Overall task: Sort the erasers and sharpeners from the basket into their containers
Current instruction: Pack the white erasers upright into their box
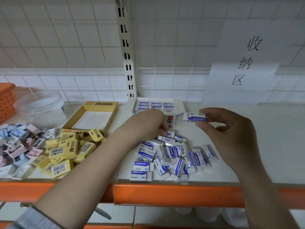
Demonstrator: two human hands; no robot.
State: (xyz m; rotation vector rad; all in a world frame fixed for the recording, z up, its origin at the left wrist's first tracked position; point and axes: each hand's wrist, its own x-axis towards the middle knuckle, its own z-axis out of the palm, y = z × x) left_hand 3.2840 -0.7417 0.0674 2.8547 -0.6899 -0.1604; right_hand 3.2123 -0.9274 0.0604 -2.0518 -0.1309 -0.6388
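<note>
A pile of white and blue erasers (171,156) lies on the white shelf (247,162). My right hand (229,133) pinches one white and blue eraser (194,116) between thumb and fingers, level, to the right of the white eraser box (155,106). That box at the back holds rows of the same erasers. My left hand (148,124) reaches to the far edge of the pile, its curled fingers down among the erasers; what they grip is hidden. Yellow 2B erasers (69,151) lie heaped in front of an open yellow box (94,118). Pastel sharpeners (18,142) are piled at the left.
A clear plastic tub (41,108) stands behind the sharpeners, and an orange basket (6,100) sits at the far left. A slotted shelf post (127,55) rises behind the eraser box. A paper sign (247,61) hangs on the tiled wall. The shelf has an orange front edge (165,194).
</note>
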